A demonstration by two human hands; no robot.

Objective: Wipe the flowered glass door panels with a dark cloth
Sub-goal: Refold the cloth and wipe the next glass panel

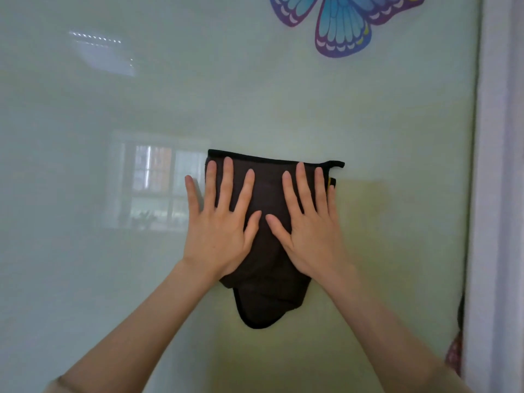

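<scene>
A dark brown cloth [269, 290] with a black hem lies flat against the pale green frosted glass door panel [283, 103]. My left hand [219, 234] presses on the cloth's left half with its fingers spread and pointing up. My right hand [310, 234] presses on the right half the same way. Both palms pin the cloth to the glass, and its lower folds hang loose below my wrists. A blue and purple butterfly decoration [343, 24] sits on the glass above and to the right.
A pale door frame [494, 194] runs down the right edge of the panel. A window reflection [153, 182] shows on the glass left of my hands. Something red and patterned [453, 353] peeks out at the lower right by the frame.
</scene>
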